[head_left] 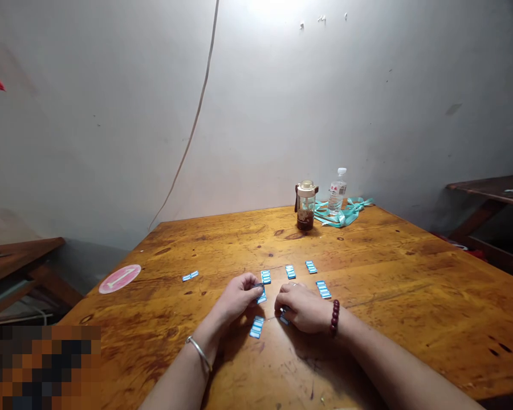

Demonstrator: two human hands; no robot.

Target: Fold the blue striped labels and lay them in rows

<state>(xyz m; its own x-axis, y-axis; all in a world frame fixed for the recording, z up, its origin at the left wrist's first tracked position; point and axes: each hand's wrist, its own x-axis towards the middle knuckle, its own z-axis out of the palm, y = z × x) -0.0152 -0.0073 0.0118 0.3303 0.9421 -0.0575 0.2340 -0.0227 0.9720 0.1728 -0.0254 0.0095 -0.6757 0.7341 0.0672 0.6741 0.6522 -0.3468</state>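
Observation:
Several small blue-and-white striped pieces lie on the wooden table. My left hand (242, 295), with a silver bangle on the wrist, pinches a small dark piece (259, 285) just above a striped piece (261, 297). My right hand (300, 306), wearing a dark red bead bracelet, is closed around a small dark piece (284, 316), partly hidden by its fingers. Between the forearms lies one striped piece (257, 327). Beyond the hands are others (265, 277), (290, 271), (310, 267), and one (324, 289) sits near my right wrist.
A lidded cup (305, 208) with dark contents stands near the wall, beside a water bottle (337, 192) and turquoise ribbon (346, 216). At the left are a pink round sticker (120, 279) and a narrow blue-and-white piece (190, 276) on the table (222, 245).

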